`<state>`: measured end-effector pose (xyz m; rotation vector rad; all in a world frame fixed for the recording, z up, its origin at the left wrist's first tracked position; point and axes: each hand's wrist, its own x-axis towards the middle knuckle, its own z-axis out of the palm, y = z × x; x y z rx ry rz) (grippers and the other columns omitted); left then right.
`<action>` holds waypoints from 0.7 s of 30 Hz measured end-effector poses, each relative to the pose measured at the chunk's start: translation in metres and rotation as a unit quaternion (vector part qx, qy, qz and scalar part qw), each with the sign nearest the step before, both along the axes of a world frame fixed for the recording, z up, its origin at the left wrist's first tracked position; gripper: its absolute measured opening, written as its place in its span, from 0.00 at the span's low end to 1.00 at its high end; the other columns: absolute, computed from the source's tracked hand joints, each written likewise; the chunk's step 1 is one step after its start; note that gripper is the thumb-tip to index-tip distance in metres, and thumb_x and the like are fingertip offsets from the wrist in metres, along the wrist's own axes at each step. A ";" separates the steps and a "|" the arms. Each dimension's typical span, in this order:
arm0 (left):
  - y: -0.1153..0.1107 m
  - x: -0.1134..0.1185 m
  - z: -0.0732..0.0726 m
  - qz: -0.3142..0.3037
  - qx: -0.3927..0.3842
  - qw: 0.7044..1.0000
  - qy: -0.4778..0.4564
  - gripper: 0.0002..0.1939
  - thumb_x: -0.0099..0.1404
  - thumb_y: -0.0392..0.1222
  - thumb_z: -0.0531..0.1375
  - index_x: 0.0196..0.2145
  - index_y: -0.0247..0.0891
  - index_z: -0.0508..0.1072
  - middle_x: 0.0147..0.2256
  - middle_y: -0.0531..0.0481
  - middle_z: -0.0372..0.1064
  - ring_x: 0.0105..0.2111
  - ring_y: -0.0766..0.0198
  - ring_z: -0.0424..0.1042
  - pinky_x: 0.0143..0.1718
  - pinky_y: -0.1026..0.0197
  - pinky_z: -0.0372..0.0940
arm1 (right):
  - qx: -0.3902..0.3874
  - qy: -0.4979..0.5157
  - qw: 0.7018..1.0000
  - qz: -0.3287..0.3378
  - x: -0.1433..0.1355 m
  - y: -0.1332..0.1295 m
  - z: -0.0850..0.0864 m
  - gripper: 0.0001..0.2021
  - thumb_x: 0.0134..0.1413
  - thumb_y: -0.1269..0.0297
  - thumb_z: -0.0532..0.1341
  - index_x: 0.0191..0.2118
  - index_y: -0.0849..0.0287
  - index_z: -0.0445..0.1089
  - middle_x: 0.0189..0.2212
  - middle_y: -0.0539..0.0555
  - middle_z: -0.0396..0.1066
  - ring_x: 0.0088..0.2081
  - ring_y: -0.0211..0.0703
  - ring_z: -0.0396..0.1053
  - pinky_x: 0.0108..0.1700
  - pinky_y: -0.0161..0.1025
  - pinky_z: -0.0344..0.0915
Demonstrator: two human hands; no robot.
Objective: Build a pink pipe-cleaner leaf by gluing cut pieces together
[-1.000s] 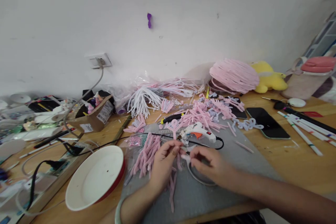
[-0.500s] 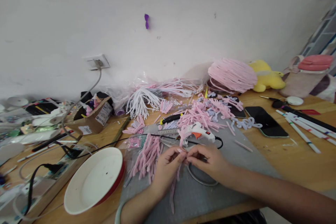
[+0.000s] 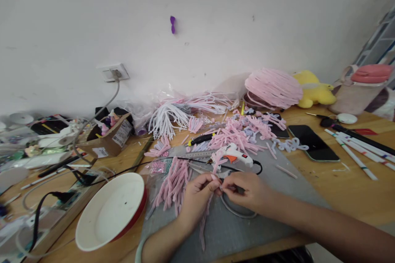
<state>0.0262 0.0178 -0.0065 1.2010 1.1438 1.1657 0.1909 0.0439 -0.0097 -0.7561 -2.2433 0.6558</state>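
In the head view, the only one, I can see both hands meeting over a grey mat at the table's near edge. The left hand has its thumb and forefinger pressed together, pinching a pink chenille stem whose upper part rises just beyond the fingers. The right hand is curled, thumb and forefinger closed at the left fingertips; whether it grips the same stem I can't tell, as the contact is too small.

Just past the hands lies a white hot glue gun with an orange trigger, the stem's top overlapping its nozzle end from here. A bundle of pink chenille lengths sits just left of the left hand, and a heap of cut pieces spreads behind the glue gun. Further left stands a white dish with a red outside; a dark-screened phone lies well to the right.
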 end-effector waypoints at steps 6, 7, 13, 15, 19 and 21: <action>0.000 0.001 0.002 -0.025 -0.021 0.999 0.004 0.11 0.50 0.45 0.62 0.18 0.36 0.71 0.15 0.54 0.64 0.20 0.66 0.63 0.27 0.65 0.58 | 0.081 -0.006 0.996 0.021 0.001 0.005 -0.005 0.07 0.46 0.75 0.52 0.23 0.58 0.62 0.19 0.47 0.62 0.23 0.34 0.60 0.29 0.29 0.57; 0.000 0.001 0.002 -0.026 -0.020 0.999 0.006 0.11 0.50 0.45 0.63 0.17 0.36 0.71 0.15 0.54 0.64 0.20 0.66 0.63 0.27 0.66 0.58 | 0.088 -0.007 0.996 0.020 0.001 0.005 -0.005 0.07 0.46 0.76 0.52 0.23 0.58 0.61 0.18 0.47 0.61 0.23 0.34 0.59 0.28 0.30 0.56; 0.000 0.002 0.002 -0.034 -0.023 0.999 0.012 0.13 0.49 0.47 0.64 0.16 0.36 0.70 0.15 0.54 0.63 0.20 0.66 0.63 0.25 0.66 0.58 | 0.112 -0.018 0.992 0.052 0.003 0.006 0.003 0.09 0.47 0.76 0.51 0.24 0.59 0.65 0.18 0.48 0.64 0.22 0.34 0.59 0.27 0.30 0.55; 0.000 0.002 0.002 -0.038 -0.023 0.999 0.017 0.13 0.49 0.47 0.64 0.16 0.36 0.70 0.14 0.54 0.63 0.19 0.66 0.63 0.25 0.66 0.58 | 0.113 -0.031 0.991 0.059 0.004 0.006 0.005 0.09 0.47 0.75 0.51 0.23 0.59 0.65 0.18 0.48 0.64 0.22 0.34 0.59 0.26 0.30 0.55; 0.000 0.001 0.001 -0.037 -0.024 0.999 0.017 0.13 0.49 0.47 0.63 0.16 0.36 0.70 0.14 0.54 0.63 0.19 0.66 0.63 0.25 0.66 0.58 | 0.093 -0.064 0.992 0.048 0.005 0.006 0.005 0.08 0.47 0.74 0.52 0.24 0.58 0.65 0.18 0.48 0.64 0.22 0.34 0.61 0.27 0.30 0.55; 0.000 0.001 0.001 -0.033 -0.029 0.999 0.006 0.12 0.49 0.46 0.63 0.17 0.36 0.70 0.15 0.54 0.65 0.20 0.66 0.63 0.26 0.66 0.59 | 0.078 -0.061 0.995 0.021 0.006 0.006 0.002 0.06 0.47 0.73 0.53 0.26 0.58 0.66 0.20 0.48 0.66 0.23 0.34 0.62 0.28 0.30 0.56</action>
